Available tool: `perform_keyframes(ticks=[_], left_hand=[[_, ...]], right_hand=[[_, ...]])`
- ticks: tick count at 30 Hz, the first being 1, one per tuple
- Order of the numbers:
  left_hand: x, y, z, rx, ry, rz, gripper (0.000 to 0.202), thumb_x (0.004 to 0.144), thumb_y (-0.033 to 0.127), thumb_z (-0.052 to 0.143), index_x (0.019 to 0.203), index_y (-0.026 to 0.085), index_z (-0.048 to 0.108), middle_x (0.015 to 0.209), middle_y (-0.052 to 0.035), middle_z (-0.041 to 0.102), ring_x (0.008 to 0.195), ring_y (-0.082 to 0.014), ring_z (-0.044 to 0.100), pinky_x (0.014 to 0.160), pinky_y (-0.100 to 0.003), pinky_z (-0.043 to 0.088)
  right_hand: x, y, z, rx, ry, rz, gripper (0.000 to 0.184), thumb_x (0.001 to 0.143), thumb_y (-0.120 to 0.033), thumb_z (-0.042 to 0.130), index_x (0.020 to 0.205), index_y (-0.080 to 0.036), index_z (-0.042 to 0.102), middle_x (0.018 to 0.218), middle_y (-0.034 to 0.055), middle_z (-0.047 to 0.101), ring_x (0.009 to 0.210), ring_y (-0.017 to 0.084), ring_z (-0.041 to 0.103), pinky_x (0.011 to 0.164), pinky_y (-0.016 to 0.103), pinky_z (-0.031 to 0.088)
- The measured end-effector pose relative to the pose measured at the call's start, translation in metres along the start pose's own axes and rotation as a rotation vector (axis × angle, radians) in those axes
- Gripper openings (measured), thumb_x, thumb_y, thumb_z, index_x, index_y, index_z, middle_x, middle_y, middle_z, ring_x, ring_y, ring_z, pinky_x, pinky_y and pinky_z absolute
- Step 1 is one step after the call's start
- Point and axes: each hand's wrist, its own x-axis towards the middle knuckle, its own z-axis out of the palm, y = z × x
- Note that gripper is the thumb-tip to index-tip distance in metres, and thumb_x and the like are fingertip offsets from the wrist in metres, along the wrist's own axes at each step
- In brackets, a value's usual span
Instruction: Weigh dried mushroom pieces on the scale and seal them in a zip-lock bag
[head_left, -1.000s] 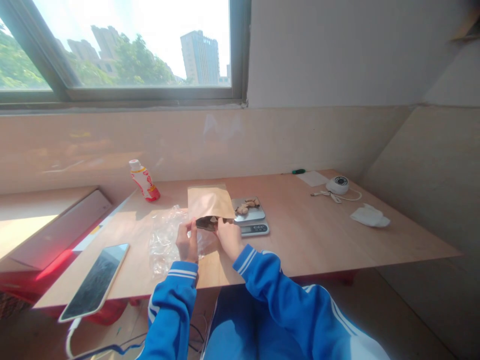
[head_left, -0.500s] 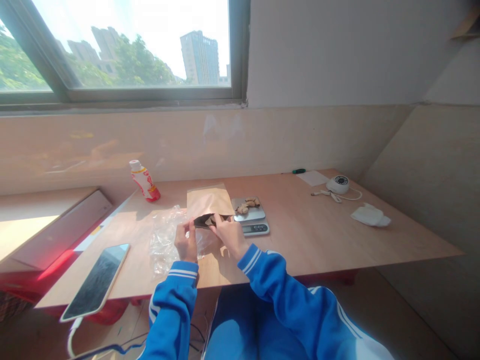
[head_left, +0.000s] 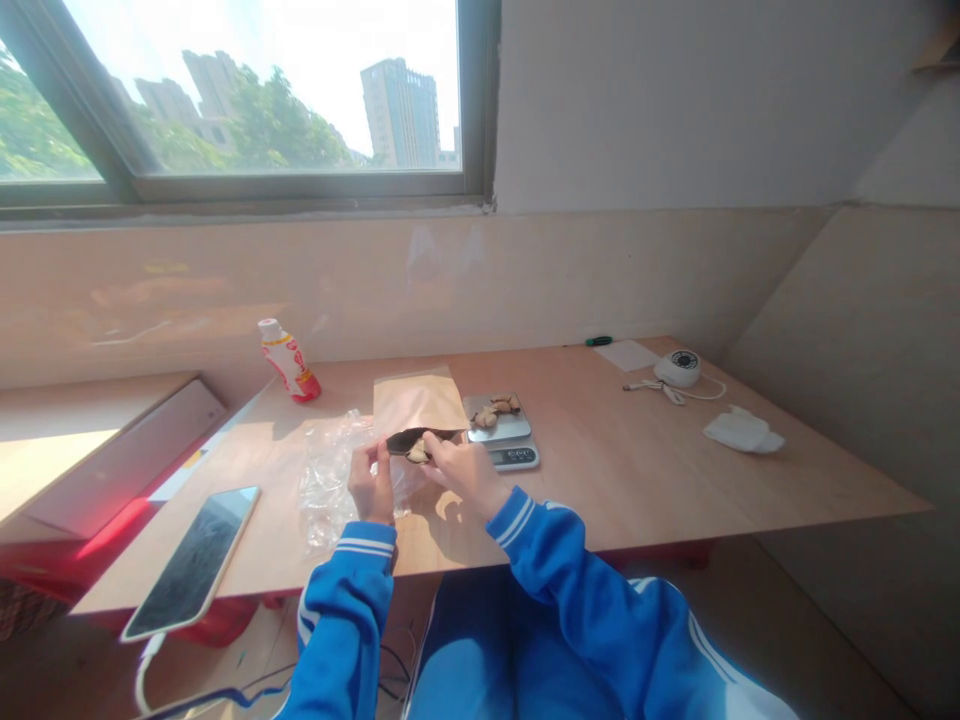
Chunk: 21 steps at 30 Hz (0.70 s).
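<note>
My left hand (head_left: 371,484) pinches the lower edge of a kraft paper envelope (head_left: 418,399), which lies tilted with its dark opening (head_left: 412,438) towards me. My right hand (head_left: 465,472) is at that opening, its fingertips closed on a pale, irregular piece (head_left: 417,452). Beyond the envelope, to the right, stands a digital kitchen scale (head_left: 500,457). Several similar pale and brown pieces (head_left: 493,412) lie on its steel platform. The envelope's inside is hidden.
A crumpled clear plastic bag (head_left: 328,482) lies under my left hand. On the wooden table (head_left: 600,470) are a pink-and-white bottle (head_left: 289,360), a phone (head_left: 191,562) on a cable, a white round device (head_left: 678,367), a paper sheet (head_left: 626,355) and a white cloth (head_left: 742,430).
My right hand has moved lower across the envelope's opening, and a pale piece now shows at its fingertips. The scale and the pieces on it have not moved.
</note>
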Motion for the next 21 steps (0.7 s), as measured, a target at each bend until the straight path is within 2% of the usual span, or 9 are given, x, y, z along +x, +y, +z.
perform_keyframes(ticks=[3,6,11,14,17,21], left_hand=[[0.000,-0.001,0.000,-0.002,0.002,-0.014,0.027,0.086,0.040,0.052,0.091,0.016,0.063,0.089,-0.0053,0.068,0.078,-0.0158,0.063,0.074,-0.031,0.051],[0.000,-0.002,0.001,-0.005,0.003,-0.025,0.027,0.086,0.040,0.052,0.090,0.016,0.063,0.089,-0.0053,0.068,0.080,-0.0159,0.063,0.076,-0.032,0.051],[0.001,-0.006,0.001,-0.010,-0.020,-0.064,0.025,0.086,0.040,0.051,0.092,0.017,0.062,0.095,-0.0067,0.067,0.086,-0.0174,0.063,0.077,-0.032,0.051],[0.003,-0.011,0.001,0.007,-0.044,-0.109,0.025,0.087,0.039,0.048,0.094,0.019,0.061,0.100,-0.0078,0.067,0.091,-0.0180,0.063,0.077,-0.031,0.051],[0.005,-0.018,0.002,0.022,-0.078,-0.185,0.026,0.087,0.038,0.047,0.096,0.019,0.062,0.101,-0.0083,0.068,0.094,-0.0193,0.063,0.081,-0.032,0.051],[0.006,-0.024,0.002,0.019,-0.115,-0.255,0.025,0.084,0.035,0.049,0.097,0.019,0.064,0.103,-0.0091,0.068,0.097,-0.0209,0.063,0.084,-0.034,0.050]], right_hand=[[-0.002,0.004,0.002,0.050,0.084,0.016,0.028,0.095,-0.036,0.040,0.111,-0.021,0.057,0.084,0.0045,0.070,0.071,0.014,0.066,0.052,0.021,0.032],[-0.008,0.013,0.003,0.112,0.214,0.067,0.029,0.094,-0.039,0.042,0.105,-0.022,0.062,0.074,0.0012,0.070,0.061,0.011,0.062,0.050,0.020,0.029],[-0.026,0.053,0.007,0.152,0.367,0.160,0.035,0.093,-0.042,0.044,0.113,-0.018,0.061,0.060,-0.0014,0.065,0.054,0.009,0.059,0.053,0.018,0.033],[-0.035,0.085,0.008,0.073,0.331,0.284,0.034,0.094,-0.041,0.042,0.113,-0.021,0.062,0.065,-0.0004,0.067,0.056,0.010,0.061,0.053,0.019,0.033],[-0.040,0.112,0.009,-0.026,0.194,0.331,0.032,0.094,-0.041,0.042,0.113,-0.024,0.061,0.074,0.0012,0.071,0.061,0.013,0.064,0.051,0.021,0.031],[-0.039,0.126,0.011,-0.105,0.031,0.326,0.029,0.094,-0.034,0.042,0.117,-0.027,0.058,0.086,0.0029,0.073,0.069,0.016,0.067,0.051,0.022,0.031]])
